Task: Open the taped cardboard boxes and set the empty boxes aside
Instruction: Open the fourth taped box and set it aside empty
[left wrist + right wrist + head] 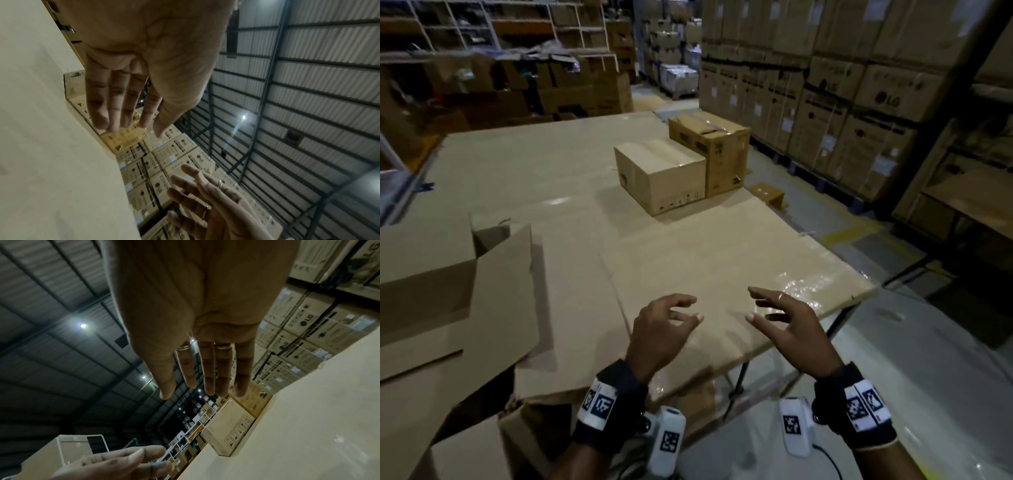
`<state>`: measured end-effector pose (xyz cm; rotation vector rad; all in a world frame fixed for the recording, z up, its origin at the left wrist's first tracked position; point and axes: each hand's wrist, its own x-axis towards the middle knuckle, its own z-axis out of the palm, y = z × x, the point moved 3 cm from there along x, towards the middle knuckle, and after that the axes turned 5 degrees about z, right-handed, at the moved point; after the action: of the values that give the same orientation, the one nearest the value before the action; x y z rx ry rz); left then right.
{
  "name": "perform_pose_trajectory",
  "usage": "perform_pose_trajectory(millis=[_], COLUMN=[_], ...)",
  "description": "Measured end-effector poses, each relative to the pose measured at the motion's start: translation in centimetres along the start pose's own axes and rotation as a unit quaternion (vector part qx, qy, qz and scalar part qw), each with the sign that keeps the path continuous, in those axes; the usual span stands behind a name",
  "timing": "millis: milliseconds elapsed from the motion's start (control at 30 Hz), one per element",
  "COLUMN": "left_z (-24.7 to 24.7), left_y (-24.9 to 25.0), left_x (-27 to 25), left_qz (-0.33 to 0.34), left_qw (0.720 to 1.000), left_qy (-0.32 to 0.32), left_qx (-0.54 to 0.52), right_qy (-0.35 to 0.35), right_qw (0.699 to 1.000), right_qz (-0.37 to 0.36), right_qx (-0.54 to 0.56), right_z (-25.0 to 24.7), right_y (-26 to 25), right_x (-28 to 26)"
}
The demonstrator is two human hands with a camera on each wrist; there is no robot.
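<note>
A shut, taped cardboard box (659, 173) sits far across the cardboard-covered table (688, 260), with a taller box (714, 150) with rumpled top flaps right behind it. Both show in the right wrist view too, the taped box (230, 428) nearer and the taller box (252, 400) beyond it. An opened empty box (438, 287) with raised flaps lies at the near left. My left hand (664, 325) and right hand (784, 317) hover over the table's near edge, palms facing each other, fingers relaxed, holding nothing. The wrist views show the left hand (131, 100) and right hand (203, 366) with straight fingers.
Stacks of large printed cartons (842, 85) on pallets line the right side. Shelving and loose cartons (517, 78) fill the back left. A small cardboard scrap (768, 197) lies on the floor by the table's right edge. Another open box (469, 452) stands below the table's near left.
</note>
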<state>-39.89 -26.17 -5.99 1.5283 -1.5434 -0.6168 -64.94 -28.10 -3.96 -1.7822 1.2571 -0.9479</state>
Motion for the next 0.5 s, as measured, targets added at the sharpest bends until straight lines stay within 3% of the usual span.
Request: perform_pose_trajectory(millis=[267, 500], left_z=[-0.5, -1.9], left_y=[-0.8, -0.9], left_x=[12.3, 18.9], left_qz=[-0.031, -0.066], left_qw=[0.993, 0.987], left_qy=[0.097, 0.144], left_qx=[-0.051, -0.039], right_qy=[-0.018, -0.075], right_qw=[0.997, 0.987], right_qz=[-0.056, -0.066], right_qx=[-0.058, -0.122], right_z=[-4.1, -4.9], right_y=[-2.3, -3.6], right_x=[14.5, 24.5])
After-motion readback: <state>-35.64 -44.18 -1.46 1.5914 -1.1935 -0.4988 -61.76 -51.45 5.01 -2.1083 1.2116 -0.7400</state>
